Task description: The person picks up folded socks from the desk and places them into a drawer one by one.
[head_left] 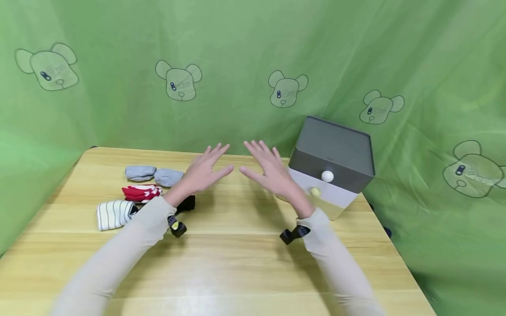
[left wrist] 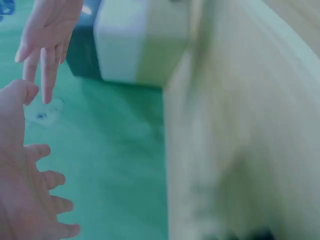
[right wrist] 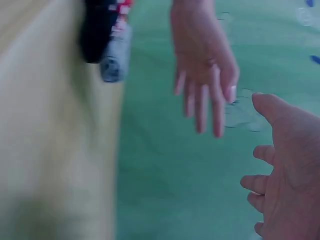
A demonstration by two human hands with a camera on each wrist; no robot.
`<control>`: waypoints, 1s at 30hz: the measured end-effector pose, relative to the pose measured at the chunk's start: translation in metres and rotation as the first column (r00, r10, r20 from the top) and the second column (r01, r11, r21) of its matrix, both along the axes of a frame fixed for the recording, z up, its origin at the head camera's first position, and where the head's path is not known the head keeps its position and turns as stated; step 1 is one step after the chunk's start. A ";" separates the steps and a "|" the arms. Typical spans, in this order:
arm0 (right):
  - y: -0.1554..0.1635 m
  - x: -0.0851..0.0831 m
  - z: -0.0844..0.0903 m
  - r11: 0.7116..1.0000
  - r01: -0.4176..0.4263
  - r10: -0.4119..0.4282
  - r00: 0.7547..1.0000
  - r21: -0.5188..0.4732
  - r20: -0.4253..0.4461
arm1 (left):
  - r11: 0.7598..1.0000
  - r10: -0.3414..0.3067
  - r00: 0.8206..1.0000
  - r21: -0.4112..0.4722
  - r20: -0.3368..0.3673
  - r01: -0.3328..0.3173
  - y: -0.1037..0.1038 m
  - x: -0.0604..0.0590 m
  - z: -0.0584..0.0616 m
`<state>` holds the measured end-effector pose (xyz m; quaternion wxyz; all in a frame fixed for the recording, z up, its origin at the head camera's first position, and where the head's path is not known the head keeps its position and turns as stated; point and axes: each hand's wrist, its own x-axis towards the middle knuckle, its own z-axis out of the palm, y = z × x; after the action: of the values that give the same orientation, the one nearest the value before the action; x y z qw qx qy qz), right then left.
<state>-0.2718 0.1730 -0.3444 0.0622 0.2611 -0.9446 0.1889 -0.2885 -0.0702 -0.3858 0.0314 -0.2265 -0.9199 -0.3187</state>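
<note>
Both hands are raised above the middle of the wooden table (head_left: 237, 263), fingers spread and holding nothing. My left hand (head_left: 205, 169) hovers just right of a group of folded socks: two grey ones (head_left: 154, 174), a red-and-white one (head_left: 141, 192), a white striped one (head_left: 114, 214) and a black one (head_left: 186, 204). My right hand (head_left: 266, 169) hovers left of a small drawer box (head_left: 332, 164) with a dark grey top and two round knobs (head_left: 327, 176). The wrist views are blurred; the left hand (left wrist: 25, 200) and the right hand (right wrist: 285, 170) show with open palms.
A green cloth with bear prints (head_left: 286, 90) hangs behind and around the table. The drawer box stands at the table's back right corner. Small black cameras (head_left: 292, 235) sit on both wrists.
</note>
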 end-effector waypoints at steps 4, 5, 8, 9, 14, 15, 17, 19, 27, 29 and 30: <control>0.028 0.011 0.033 0.997 0.032 -0.036 0.998 -0.067 -0.051 | 0.978 -0.082 0.991 0.203 0.110 0.059 0.029 -0.005 0.019; 0.037 0.013 0.041 0.995 0.045 -0.050 0.997 -0.088 -0.062 | 0.965 -0.106 0.984 0.254 0.144 0.067 0.036 -0.006 0.024; 0.067 0.020 0.060 0.981 0.087 -0.103 0.991 -0.175 -0.085 | 0.912 -0.181 0.955 0.403 0.234 0.074 0.057 -0.010 0.037; 0.078 0.023 0.066 0.973 0.106 -0.126 0.988 -0.204 -0.087 | 0.893 -0.204 0.946 0.443 0.253 0.074 0.063 -0.010 0.040; 0.136 0.035 0.083 0.902 0.259 -0.281 0.960 -0.345 -0.015 | 0.789 -0.294 0.901 0.613 0.318 0.041 0.096 -0.017 0.050; 0.148 0.038 0.084 0.883 0.296 -0.315 0.949 -0.365 0.009 | 0.772 -0.299 0.895 0.635 0.331 0.023 0.103 -0.018 0.051; 0.169 0.039 0.085 0.839 0.366 -0.371 0.926 -0.404 0.068 | 0.737 -0.307 0.881 0.676 0.360 -0.020 0.113 -0.022 0.053; 0.188 0.039 0.084 0.796 0.424 -0.409 0.903 -0.433 0.132 | 0.706 -0.315 0.866 0.705 0.389 -0.060 0.123 -0.025 0.055; 0.235 0.035 0.069 0.695 0.601 -0.443 0.790 -0.393 0.424 | 0.652 -0.350 0.805 0.742 0.478 -0.158 0.155 -0.032 0.057; 0.240 0.036 0.065 0.687 0.616 -0.437 0.774 -0.385 0.458 | 0.635 -0.359 0.794 0.752 0.490 -0.177 0.162 -0.033 0.056; 0.241 0.036 0.064 0.680 0.620 -0.431 0.770 -0.393 0.470 | 0.627 -0.362 0.791 0.757 0.493 -0.185 0.164 -0.033 0.056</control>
<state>-0.2362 0.4140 -0.2809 0.0201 -0.0901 -0.8854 0.4556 -0.3219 0.0941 -0.3302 -0.1865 -0.1242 -0.6374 -0.7372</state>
